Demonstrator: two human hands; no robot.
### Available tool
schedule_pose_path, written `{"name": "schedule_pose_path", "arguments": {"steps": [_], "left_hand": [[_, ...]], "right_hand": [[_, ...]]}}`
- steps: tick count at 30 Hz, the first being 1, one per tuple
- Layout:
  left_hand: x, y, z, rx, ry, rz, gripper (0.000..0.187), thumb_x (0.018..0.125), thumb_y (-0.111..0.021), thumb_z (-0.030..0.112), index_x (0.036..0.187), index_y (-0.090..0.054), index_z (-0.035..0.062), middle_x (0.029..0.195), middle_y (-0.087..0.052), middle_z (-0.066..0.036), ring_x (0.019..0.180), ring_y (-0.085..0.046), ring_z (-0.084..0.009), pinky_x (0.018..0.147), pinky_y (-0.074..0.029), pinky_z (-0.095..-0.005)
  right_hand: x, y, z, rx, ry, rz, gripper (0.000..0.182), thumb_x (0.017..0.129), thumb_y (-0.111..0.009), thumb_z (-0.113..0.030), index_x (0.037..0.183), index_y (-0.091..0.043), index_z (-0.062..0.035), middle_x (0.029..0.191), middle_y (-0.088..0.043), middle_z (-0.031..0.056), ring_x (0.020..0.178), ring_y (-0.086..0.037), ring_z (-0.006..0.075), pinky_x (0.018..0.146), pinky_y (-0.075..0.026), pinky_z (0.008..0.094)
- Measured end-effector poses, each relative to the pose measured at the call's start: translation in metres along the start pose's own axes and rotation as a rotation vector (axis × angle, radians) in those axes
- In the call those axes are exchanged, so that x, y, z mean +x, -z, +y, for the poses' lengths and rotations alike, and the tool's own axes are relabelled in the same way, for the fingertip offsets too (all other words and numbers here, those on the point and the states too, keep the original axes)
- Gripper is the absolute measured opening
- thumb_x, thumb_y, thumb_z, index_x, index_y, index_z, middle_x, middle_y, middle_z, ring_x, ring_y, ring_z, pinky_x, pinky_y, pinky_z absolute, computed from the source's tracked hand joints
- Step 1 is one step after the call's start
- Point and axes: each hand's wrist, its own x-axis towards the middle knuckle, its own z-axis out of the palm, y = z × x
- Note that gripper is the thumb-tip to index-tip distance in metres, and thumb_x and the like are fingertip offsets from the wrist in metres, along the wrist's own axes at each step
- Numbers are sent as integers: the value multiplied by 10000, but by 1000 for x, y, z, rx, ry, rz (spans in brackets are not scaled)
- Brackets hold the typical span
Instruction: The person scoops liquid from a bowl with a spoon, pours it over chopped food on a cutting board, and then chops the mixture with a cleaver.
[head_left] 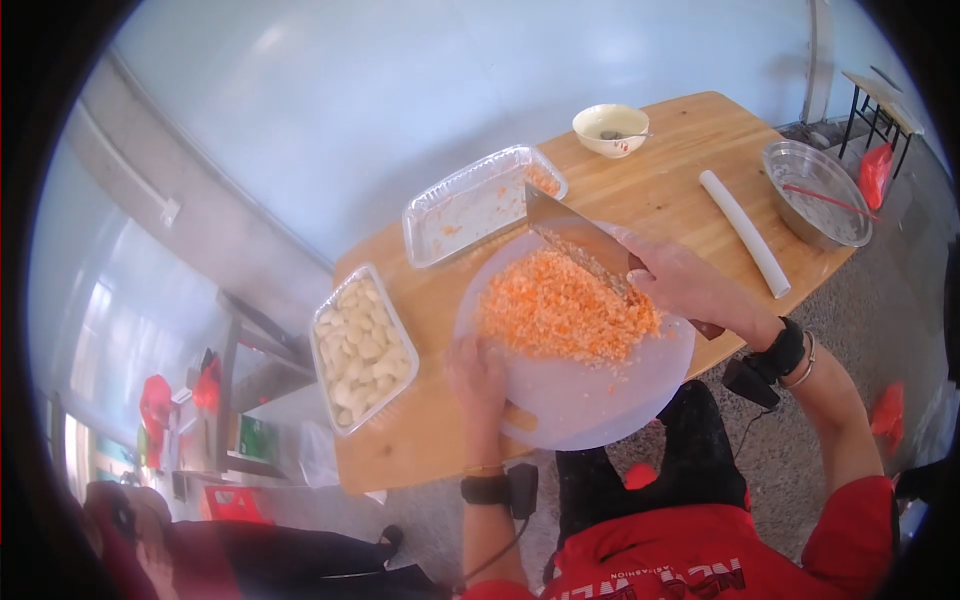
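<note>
A round whitish cutting board (pixel 575 405) lies at the table's near edge and reaches out past it. Finely chopped orange and white food (pixel 560 310) is heaped on top. My right hand (pixel 680 285) is closed round the handle of a cleaver (pixel 580 235), its broad blade against the far right side of the heap, with bits stuck to it. The board's left rim is gripped by my left hand (pixel 478 385); its fingertips are partly hard to make out.
Beyond the board is a foil tray (pixel 425 257) with orange scraps. Pale dough pieces fill another foil tray (pixel 402 385) at left. A bowl (pixel 612 145) with a spoon, a white rolling pin (pixel 745 233) and a metal basin (pixel 825 232) stand farther right. Another person's legs (pixel 270 560) show lower left.
</note>
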Motion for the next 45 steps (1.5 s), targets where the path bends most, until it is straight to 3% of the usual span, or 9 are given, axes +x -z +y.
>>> {"name": "schedule_pose_path", "arguments": {"steps": [2, 15, 17, 23, 36, 38, 39, 42, 45], "left_hand": [[0, 3, 3, 22, 10, -12, 222, 735, -567, 70, 941, -578, -11, 969, -568, -170, 937, -509, -356, 826, -413, -424], [1, -2, -6, -30, -31, 7, 225, 759, -562, 110, 954, -548, 1, 960, -542, -188, 922, -495, -388, 803, -402, -472], [0, -5, -8, -45, -22, 11, 254, 755, -566, 110, 985, -554, 3, 967, -543, -193, 931, -496, -388, 814, -402, -473], [1, -5, -10, -16, 6, -29, 285, 737, -583, 88, 1010, -562, 8, 990, -554, -197, 955, -503, -382, 823, -411, -468], [1, -6, -3, -23, 15, 27, 218, 722, -590, 52, 934, -593, 3, 968, -579, -157, 934, -524, -338, 820, -431, -406], [1, -8, -5, 4, -15, 88, 214, 719, -588, 50, 928, -595, 9, 958, -580, -152, 935, -524, -335, 816, -431, -407], [1, -8, -6, 2, -17, 92, 214, 719, -588, 50, 928, -595, 9, 958, -580, -152, 935, -524, -335, 816, -431, -407], [1, -8, -9, -22, -8, 46, 211, 714, -587, 46, 922, -590, 11, 944, -581, -145, 932, -525, -330, 813, -430, -408], [-1, -7, -10, -10, -7, 42, 207, 711, -586, 42, 915, -584, 11, 947, -576, -140, 927, -525, -328, 811, -429, -408]], "right_hand": [[3, -10, 6, -222, -27, -129, 456, 807, -472, -96, 1243, -446, 35, 964, -578, 280, 926, -555, 408, 833, -436, 451], [7, 1, -6, -198, -29, -173, 302, 794, -449, -78, 1057, -515, 54, 918, -581, 268, 949, -542, 407, 846, -416, 460], [2, 8, -13, -63, -109, -48, 259, 796, -446, -87, 1003, -513, 54, 919, -577, 272, 951, -542, 404, 838, -419, 459], [7, -5, 9, -201, 72, -128, 288, 798, -445, -99, 1034, -516, 50, 878, -578, 268, 883, -565, 394, 795, -433, 454], [-17, 24, 31, -52, -38, 92, 313, 808, -447, -81, 1086, -513, 46, 817, -586, 246, 803, -581, 373, 717, -448, 424], [-19, 5, 50, -321, 44, 68, 377, 798, -471, -57, 1167, -489, 17, 767, -571, 179, 712, -575, 282, 665, -468, 381], [-19, 5, 47, -232, 35, 40, 377, 793, -480, -69, 1160, -485, 17, 785, -589, 206, 731, -579, 358, 670, -463, 407], [-20, 13, 33, 67, -27, -26, 367, 790, -485, -78, 1142, -489, 25, 804, -589, 230, 776, -568, 403, 690, -451, 427], [-23, 10, 29, -96, 14, -14, 325, 790, -482, -71, 1094, -501, 40, 794, -585, 228, 761, -574, 382, 672, -451, 417]]}}
